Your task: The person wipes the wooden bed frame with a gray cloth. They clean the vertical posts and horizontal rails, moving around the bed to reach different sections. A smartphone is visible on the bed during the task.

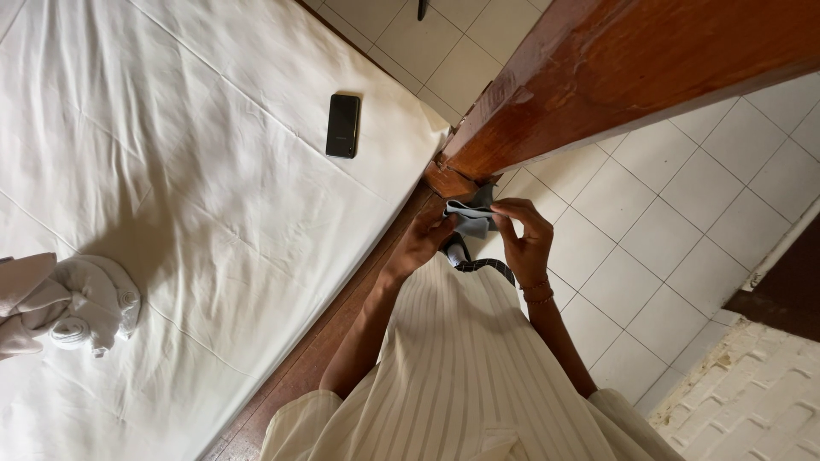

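Head view: left hand (420,243) and right hand (523,239) both pinched shut on a small grey cloth (472,218), held in the air between them, just below the end of the wooden bed post (598,77) and in front of the striped cream dress (461,358). Looks like a fold or unfold in progress, edges partly doubled over. Best kept taut between both thumbs, corners matched before any crease, grip near the edges rather than the middle. Worth staying clear of the post corner, close enough to snag. Dark striped strap (483,268) hanging right under the cloth, could tangle. Elsewhere: black phone (342,125) flat on the white bed sheet (196,171), well apart; rolled white towel (85,307) at far left; white tiled floor (666,222) beneath
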